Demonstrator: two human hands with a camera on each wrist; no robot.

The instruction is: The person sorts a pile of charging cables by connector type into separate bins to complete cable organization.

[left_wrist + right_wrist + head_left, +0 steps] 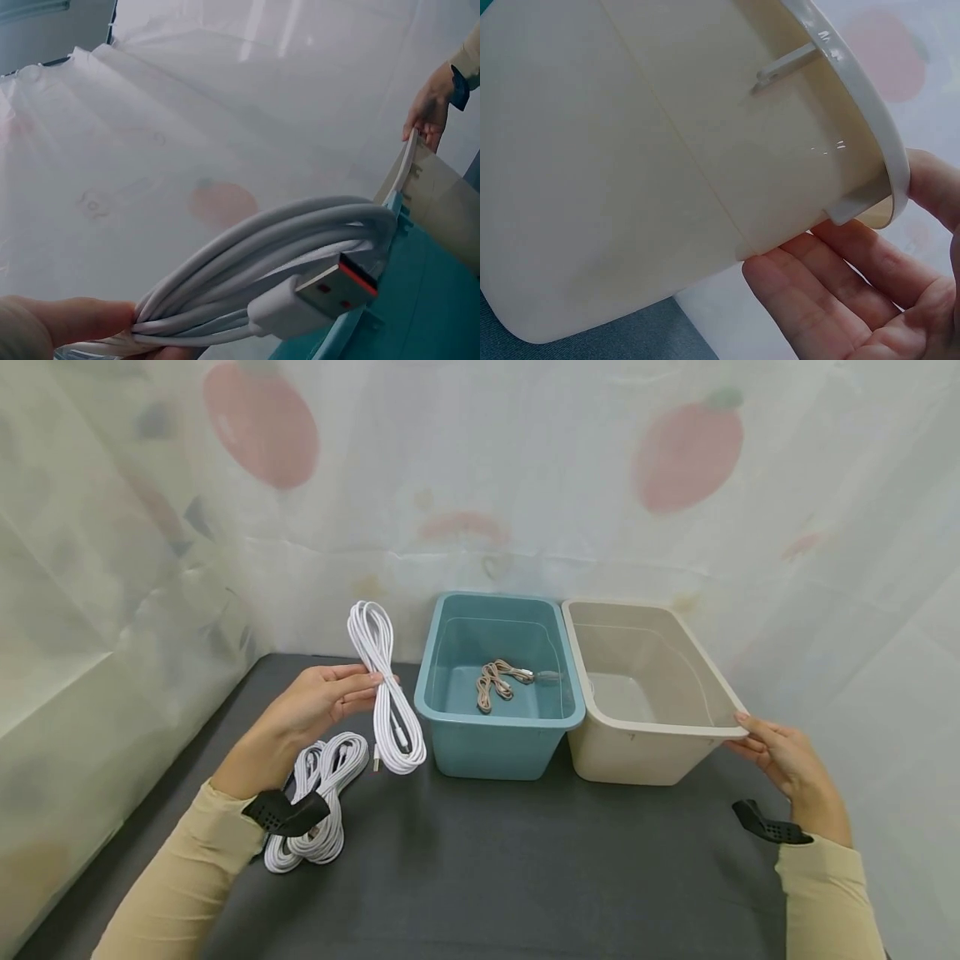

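My left hand [358,687] pinches a coiled white cable [384,693] by its middle and holds it upright above the table, just left of the teal bin [487,752]. In the left wrist view the coil [285,255] ends in a white USB plug [337,285] with a red insert. My right hand [752,737] holds the front right corner of the beige bin [637,756], thumb on the rim and fingers [832,300] under it. A tan cable [498,681] lies inside the teal bin. The beige bin looks empty.
Two more white cable coils [322,802] lie on the dark table [525,860] under my left wrist. The two bins stand side by side at the back, touching. A pale printed curtain [480,485] hangs close behind and along both sides.
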